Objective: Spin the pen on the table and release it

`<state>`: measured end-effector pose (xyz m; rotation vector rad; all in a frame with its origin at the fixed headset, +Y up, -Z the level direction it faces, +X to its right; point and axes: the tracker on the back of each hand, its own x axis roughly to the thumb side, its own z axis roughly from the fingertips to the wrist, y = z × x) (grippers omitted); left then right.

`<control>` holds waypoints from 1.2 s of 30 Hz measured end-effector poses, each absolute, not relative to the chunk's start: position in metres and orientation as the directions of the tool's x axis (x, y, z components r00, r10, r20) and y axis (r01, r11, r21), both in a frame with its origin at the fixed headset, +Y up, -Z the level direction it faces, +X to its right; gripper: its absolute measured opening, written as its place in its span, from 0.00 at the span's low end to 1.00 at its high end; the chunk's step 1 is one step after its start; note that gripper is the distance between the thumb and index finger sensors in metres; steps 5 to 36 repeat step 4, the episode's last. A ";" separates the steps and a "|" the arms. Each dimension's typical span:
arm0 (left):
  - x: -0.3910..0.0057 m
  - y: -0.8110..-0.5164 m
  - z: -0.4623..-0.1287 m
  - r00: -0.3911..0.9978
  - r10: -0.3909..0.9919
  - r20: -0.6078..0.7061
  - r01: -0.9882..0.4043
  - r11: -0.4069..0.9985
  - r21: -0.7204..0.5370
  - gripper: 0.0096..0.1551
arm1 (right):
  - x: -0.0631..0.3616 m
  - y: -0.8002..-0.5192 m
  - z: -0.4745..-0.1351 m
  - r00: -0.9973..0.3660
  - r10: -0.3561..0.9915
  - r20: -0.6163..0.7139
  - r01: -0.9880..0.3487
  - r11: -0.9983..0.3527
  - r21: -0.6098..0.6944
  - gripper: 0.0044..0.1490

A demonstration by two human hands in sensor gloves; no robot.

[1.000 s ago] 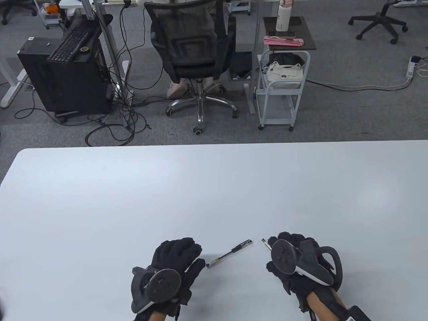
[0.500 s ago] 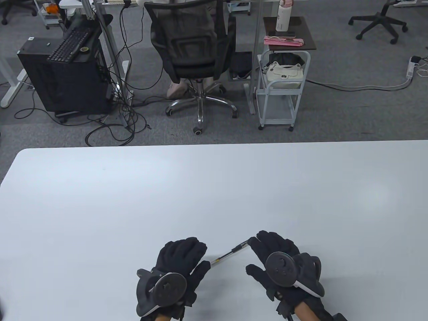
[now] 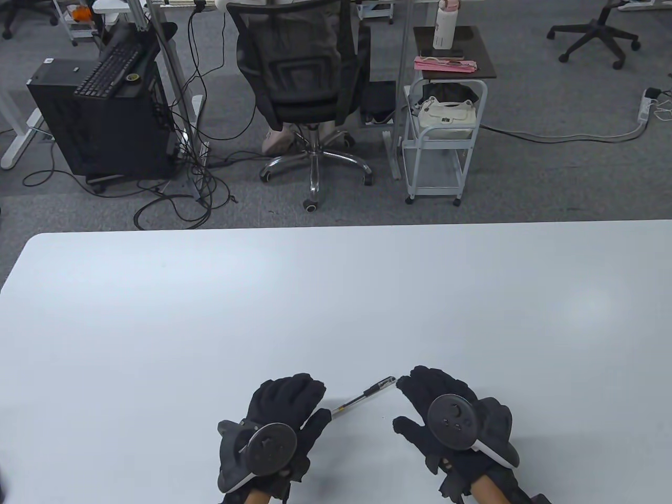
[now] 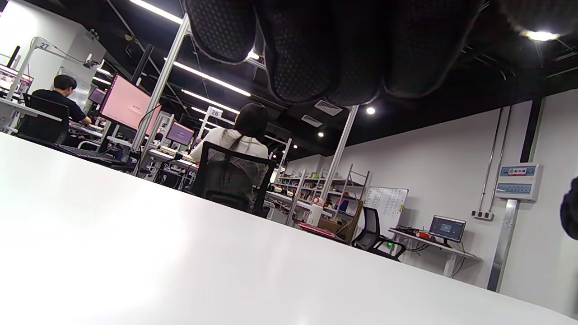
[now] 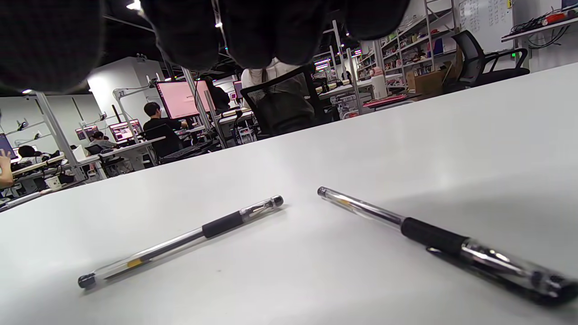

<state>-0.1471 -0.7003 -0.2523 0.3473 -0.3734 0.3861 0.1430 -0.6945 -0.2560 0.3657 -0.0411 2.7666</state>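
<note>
A clear pen with a black grip [image 3: 362,397] lies slantwise on the white table [image 3: 336,294] between my hands; it also shows in the right wrist view [image 5: 189,237]. A second, similar pen [image 5: 433,235] lies on the table to its right, under my right hand and hidden in the table view. My left hand [image 3: 299,404] lies palm down, its thumb by the first pen's lower end, holding nothing. My right hand [image 3: 420,399] is palm down with its fingers spread, fingertips close to the first pen's upper end, holding nothing. My right fingers [image 5: 253,31] hang above both pens.
The table's far edge [image 3: 336,224] runs across the middle of the table view. Beyond it on the floor are an office chair [image 3: 299,79], a white cart [image 3: 443,136] and a black computer tower [image 3: 100,121].
A second ago my right hand was tipped up and held the second pen. It has moved left and turned palm down, and that pen lies on the table. My left hand slid slightly right.
</note>
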 end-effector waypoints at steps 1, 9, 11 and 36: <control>-0.147 -0.701 -0.252 0.861 0.296 0.414 -0.421 0.871 0.253 0.32 | 0.142 -0.695 -0.256 -0.906 0.334 0.258 -0.341 -0.940 0.018 0.44; -0.145 -0.703 -0.253 0.862 0.288 0.417 -0.410 0.880 0.241 0.32 | 0.141 -0.696 -0.256 -0.907 0.332 0.258 -0.336 -0.941 0.031 0.44; -0.145 -0.703 -0.253 0.862 0.288 0.417 -0.410 0.880 0.241 0.32 | 0.141 -0.696 -0.256 -0.907 0.332 0.258 -0.336 -0.941 0.031 0.44; -0.145 -0.703 -0.253 0.862 0.288 0.417 -0.410 0.880 0.241 0.32 | 0.141 -0.696 -0.256 -0.907 0.332 0.258 -0.336 -0.941 0.031 0.44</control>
